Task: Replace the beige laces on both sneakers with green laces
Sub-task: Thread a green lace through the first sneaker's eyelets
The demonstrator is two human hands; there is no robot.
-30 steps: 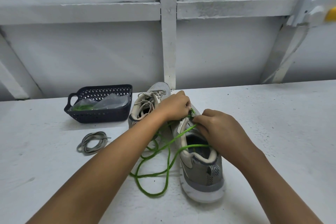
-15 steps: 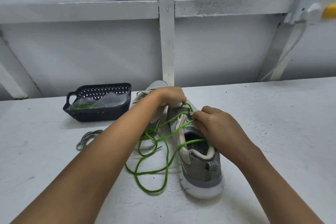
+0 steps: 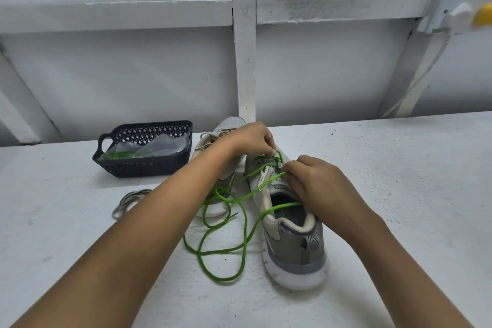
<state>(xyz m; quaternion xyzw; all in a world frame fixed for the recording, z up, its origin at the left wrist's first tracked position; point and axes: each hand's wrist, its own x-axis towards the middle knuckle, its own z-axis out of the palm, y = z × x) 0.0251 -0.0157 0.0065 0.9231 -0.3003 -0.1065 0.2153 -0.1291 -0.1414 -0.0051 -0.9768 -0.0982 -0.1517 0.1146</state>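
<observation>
— Why do both hands crowd the toe end of the near sneaker (image 3: 292, 237)?

— That is where the threading goes on. The left hand (image 3: 253, 138) pinches the green lace (image 3: 282, 208) above the front eyelets. The right hand (image 3: 316, 184) pinches another strand just beside the tongue, and the slack trails over the table (image 3: 386, 194).

— And the other sneaker (image 3: 231, 124)?

— It stands behind the left forearm, its beige lace (image 3: 210, 138) in place. A loose beige lace (image 3: 127, 201) lies coiled nearby.

— The basket (image 3: 143, 168)?

— It holds a clear plastic bag (image 3: 157, 146) with a second green lace (image 3: 117, 154) inside, likely kept for that sneaker.
</observation>
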